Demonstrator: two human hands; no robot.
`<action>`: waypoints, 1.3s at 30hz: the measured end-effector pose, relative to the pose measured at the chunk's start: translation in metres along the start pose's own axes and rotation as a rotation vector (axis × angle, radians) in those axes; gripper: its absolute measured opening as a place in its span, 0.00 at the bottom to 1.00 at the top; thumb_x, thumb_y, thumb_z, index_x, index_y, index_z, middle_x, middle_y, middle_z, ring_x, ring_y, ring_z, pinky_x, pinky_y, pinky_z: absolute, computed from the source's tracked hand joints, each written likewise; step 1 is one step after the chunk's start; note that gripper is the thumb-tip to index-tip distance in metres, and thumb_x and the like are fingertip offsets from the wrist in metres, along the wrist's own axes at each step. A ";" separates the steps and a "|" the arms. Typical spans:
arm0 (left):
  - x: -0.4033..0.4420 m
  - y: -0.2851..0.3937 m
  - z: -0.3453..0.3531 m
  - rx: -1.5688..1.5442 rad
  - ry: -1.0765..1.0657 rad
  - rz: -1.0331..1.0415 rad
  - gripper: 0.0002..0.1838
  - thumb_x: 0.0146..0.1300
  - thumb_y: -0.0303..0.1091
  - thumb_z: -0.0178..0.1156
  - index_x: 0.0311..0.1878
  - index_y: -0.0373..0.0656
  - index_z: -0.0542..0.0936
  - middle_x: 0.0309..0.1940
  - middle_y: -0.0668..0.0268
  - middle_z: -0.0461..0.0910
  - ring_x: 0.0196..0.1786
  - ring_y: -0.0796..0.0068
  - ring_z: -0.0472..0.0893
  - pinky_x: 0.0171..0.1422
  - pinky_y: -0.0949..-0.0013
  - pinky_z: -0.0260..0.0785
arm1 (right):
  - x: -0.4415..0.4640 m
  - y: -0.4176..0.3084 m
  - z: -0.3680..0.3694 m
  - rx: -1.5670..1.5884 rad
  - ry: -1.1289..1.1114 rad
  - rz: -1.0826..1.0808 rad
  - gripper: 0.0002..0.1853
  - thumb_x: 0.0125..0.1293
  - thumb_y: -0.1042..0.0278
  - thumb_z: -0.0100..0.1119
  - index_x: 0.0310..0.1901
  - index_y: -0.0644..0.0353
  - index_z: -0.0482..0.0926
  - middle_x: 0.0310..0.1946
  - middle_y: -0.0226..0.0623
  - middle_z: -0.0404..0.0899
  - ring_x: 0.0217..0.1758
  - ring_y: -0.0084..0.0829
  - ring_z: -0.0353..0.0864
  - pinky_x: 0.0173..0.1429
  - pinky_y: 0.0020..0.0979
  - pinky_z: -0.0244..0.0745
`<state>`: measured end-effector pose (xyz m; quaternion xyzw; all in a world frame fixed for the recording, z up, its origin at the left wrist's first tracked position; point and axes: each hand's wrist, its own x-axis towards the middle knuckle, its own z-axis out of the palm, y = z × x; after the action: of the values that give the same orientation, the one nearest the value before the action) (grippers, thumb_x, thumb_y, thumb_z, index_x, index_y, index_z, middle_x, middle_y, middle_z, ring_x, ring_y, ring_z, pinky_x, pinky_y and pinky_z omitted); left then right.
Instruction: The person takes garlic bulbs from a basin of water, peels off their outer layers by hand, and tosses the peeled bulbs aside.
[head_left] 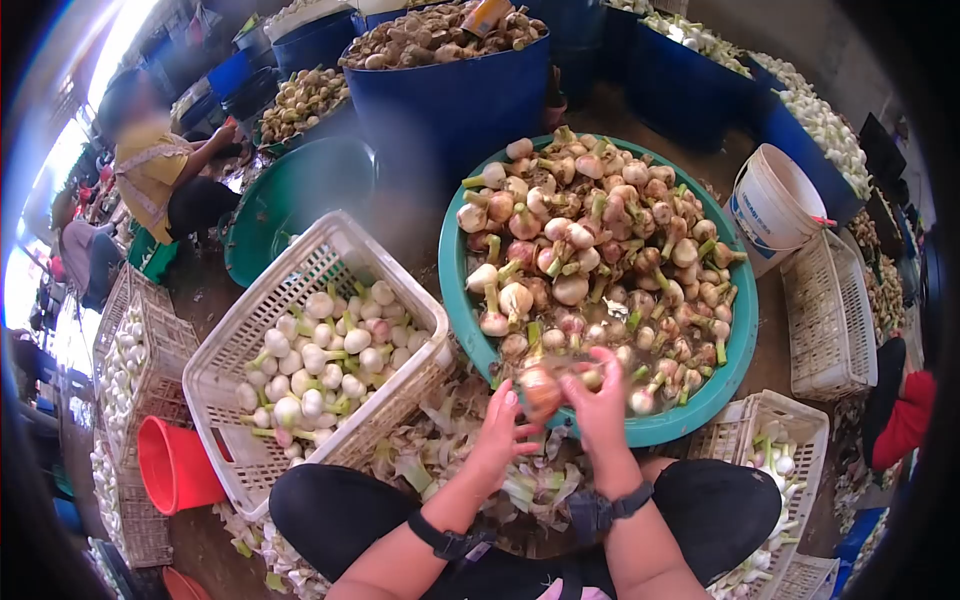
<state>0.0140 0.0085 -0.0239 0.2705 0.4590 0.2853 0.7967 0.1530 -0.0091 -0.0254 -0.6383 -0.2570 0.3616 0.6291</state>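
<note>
My left hand (492, 440) is at the near edge of a round teal basin (742, 375), thumb and forefinger against a reddish-brown garlic bulb (541, 392), its other fingers loosely curled. From the other side, my right hand (603, 405) pinches at the same bulb; some motion blur hides the exact grip. Unpeeled garlic bulbs with cut stems (600, 215) heap up in the basin, with murky water showing near its front. Left of it, a white slatted crate (215, 400) holds cleaned white garlic bulbs (310, 365). Peeled garlic skins (530, 485) litter the floor below my hands.
A red bucket (180, 465) stands beside the crate. Behind are an empty green tub (300, 200) and a blue tub (450, 100) of brown garlic. A white bucket (770, 205) and a crate (830, 320) are to the right. A person in yellow (150, 170) sits at left.
</note>
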 end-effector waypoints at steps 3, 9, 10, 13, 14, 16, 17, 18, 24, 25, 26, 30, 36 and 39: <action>0.000 0.015 -0.008 0.031 -0.024 0.063 0.27 0.63 0.50 0.47 0.61 0.46 0.62 0.42 0.65 0.75 0.34 0.78 0.75 0.32 0.75 0.68 | -0.024 -0.010 0.002 -0.535 -0.226 -0.603 0.15 0.54 0.73 0.58 0.46 0.63 0.74 0.36 0.46 0.75 0.35 0.34 0.77 0.36 0.30 0.73; -0.002 0.011 -0.018 0.330 0.107 0.232 0.20 0.53 0.35 0.62 0.49 0.38 0.74 0.40 0.65 0.76 0.39 0.80 0.75 0.44 0.75 0.70 | -0.064 -0.012 0.005 -1.201 -0.510 -0.508 0.08 0.57 0.63 0.52 0.30 0.58 0.76 0.18 0.41 0.76 0.23 0.43 0.77 0.26 0.40 0.71; -0.002 0.011 -0.019 0.299 0.101 0.172 0.21 0.53 0.34 0.62 0.50 0.38 0.74 0.39 0.65 0.76 0.38 0.81 0.75 0.42 0.76 0.70 | -0.068 -0.006 0.007 -1.187 -0.469 -0.536 0.08 0.56 0.64 0.53 0.28 0.59 0.75 0.17 0.40 0.75 0.22 0.43 0.76 0.26 0.39 0.71; -0.007 0.011 -0.022 0.239 0.073 0.072 0.21 0.54 0.34 0.61 0.51 0.38 0.73 0.39 0.66 0.76 0.36 0.81 0.76 0.39 0.77 0.70 | -0.062 0.006 0.003 -1.118 -0.466 -0.509 0.08 0.56 0.66 0.53 0.26 0.62 0.74 0.17 0.40 0.76 0.21 0.42 0.77 0.26 0.38 0.72; -0.008 0.013 -0.025 0.213 0.053 0.034 0.22 0.55 0.35 0.59 0.52 0.38 0.72 0.38 0.66 0.76 0.36 0.81 0.76 0.38 0.78 0.70 | -0.057 0.012 0.002 -1.055 -0.502 -0.456 0.09 0.57 0.66 0.52 0.26 0.63 0.74 0.18 0.41 0.76 0.21 0.40 0.77 0.26 0.36 0.74; -0.011 0.017 -0.030 0.175 -0.034 0.000 0.22 0.56 0.37 0.57 0.53 0.38 0.71 0.39 0.67 0.76 0.35 0.81 0.76 0.37 0.78 0.69 | -0.045 0.034 -0.001 -0.567 -0.477 0.080 0.12 0.60 0.62 0.52 0.28 0.64 0.75 0.20 0.39 0.77 0.22 0.37 0.78 0.26 0.34 0.75; -0.011 0.018 -0.032 0.131 -0.120 -0.035 0.22 0.58 0.39 0.55 0.54 0.38 0.70 0.39 0.67 0.76 0.35 0.81 0.76 0.36 0.79 0.69 | -0.041 0.043 -0.005 -0.051 -0.419 0.579 0.16 0.62 0.58 0.51 0.30 0.64 0.75 0.22 0.38 0.77 0.23 0.34 0.79 0.26 0.32 0.76; -0.009 0.017 -0.034 0.133 -0.134 -0.035 0.22 0.58 0.39 0.55 0.54 0.38 0.70 0.39 0.67 0.76 0.35 0.81 0.76 0.36 0.79 0.69 | -0.042 0.039 -0.007 0.076 -0.401 0.687 0.17 0.65 0.56 0.49 0.36 0.65 0.76 0.30 0.38 0.77 0.29 0.31 0.79 0.29 0.31 0.79; 0.003 0.026 -0.046 0.228 -0.407 0.043 0.33 0.54 0.48 0.58 0.61 0.42 0.64 0.49 0.64 0.73 0.47 0.74 0.75 0.48 0.71 0.70 | -0.050 0.007 -0.016 -0.073 -0.560 0.449 0.14 0.65 0.62 0.50 0.35 0.67 0.76 0.28 0.35 0.77 0.28 0.27 0.77 0.30 0.29 0.73; -0.001 0.029 -0.041 0.234 -0.411 0.037 0.33 0.54 0.48 0.58 0.61 0.42 0.64 0.49 0.64 0.73 0.47 0.74 0.75 0.48 0.71 0.70 | -0.050 0.013 -0.017 -0.470 -0.579 0.139 0.14 0.64 0.63 0.51 0.33 0.67 0.77 0.25 0.33 0.77 0.27 0.25 0.76 0.29 0.28 0.70; -0.010 0.032 -0.034 0.433 -0.410 -0.046 0.35 0.51 0.45 0.62 0.61 0.41 0.64 0.50 0.64 0.73 0.48 0.75 0.75 0.49 0.71 0.70 | -0.049 0.020 -0.017 -0.465 -0.575 0.142 0.14 0.64 0.63 0.51 0.33 0.67 0.77 0.25 0.33 0.77 0.27 0.25 0.76 0.29 0.28 0.70; -0.028 0.029 -0.021 0.862 -0.375 0.256 0.40 0.42 0.33 0.69 0.62 0.43 0.64 0.56 0.58 0.69 0.57 0.68 0.71 0.58 0.67 0.64 | -0.042 0.019 -0.021 -0.057 -0.397 0.582 0.09 0.64 0.69 0.52 0.37 0.67 0.77 0.28 0.33 0.78 0.27 0.20 0.74 0.30 0.25 0.71; -0.025 0.026 -0.024 1.442 -0.424 0.991 0.26 0.45 0.29 0.66 0.51 0.41 0.75 0.61 0.50 0.63 0.65 0.62 0.63 0.65 0.61 0.55 | -0.041 0.024 -0.028 0.081 -0.422 0.624 0.11 0.65 0.66 0.50 0.41 0.66 0.75 0.32 0.37 0.79 0.28 0.25 0.78 0.28 0.27 0.76; -0.016 0.002 -0.027 1.034 -0.457 0.811 0.13 0.50 0.24 0.62 0.42 0.39 0.78 0.57 0.50 0.68 0.62 0.60 0.66 0.65 0.59 0.57 | -0.045 0.014 -0.020 0.207 -0.428 0.524 0.11 0.67 0.64 0.48 0.42 0.63 0.74 0.30 0.34 0.78 0.25 0.23 0.77 0.24 0.24 0.75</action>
<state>-0.0171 0.0030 -0.0249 0.8188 0.2193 0.2410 0.4726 0.1399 -0.0582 -0.0340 -0.5253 -0.1725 0.6603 0.5082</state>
